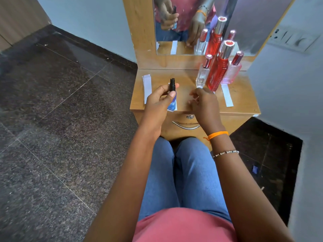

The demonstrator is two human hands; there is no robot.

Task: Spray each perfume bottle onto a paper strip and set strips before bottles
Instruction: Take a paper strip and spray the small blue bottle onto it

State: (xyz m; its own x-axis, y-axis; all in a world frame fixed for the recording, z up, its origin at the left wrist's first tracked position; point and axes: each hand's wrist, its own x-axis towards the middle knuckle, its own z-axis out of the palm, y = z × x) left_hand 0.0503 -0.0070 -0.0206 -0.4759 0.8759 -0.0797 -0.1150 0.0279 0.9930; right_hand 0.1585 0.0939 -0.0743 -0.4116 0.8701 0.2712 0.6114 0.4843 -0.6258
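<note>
Left hand (158, 100): grips a blue bottle (172, 102) (black sprayer uppermost), thumb on its neck, above the table (244, 95) front edge. Right hand (203, 102): fingers loosely curled, holding nothing, just before the clear bottle (202, 74). Red bottle (219, 70) and pink bottle (233, 70) beside it; one strip (227, 97) before the pink. Spare strips (147, 88) at far left.

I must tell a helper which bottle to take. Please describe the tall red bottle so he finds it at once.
Find the wooden dresser under the mirror. Three bottles stand at its back right; the red bottle is the middle one, tallest, between a clear bottle and a pink bottle.
</note>
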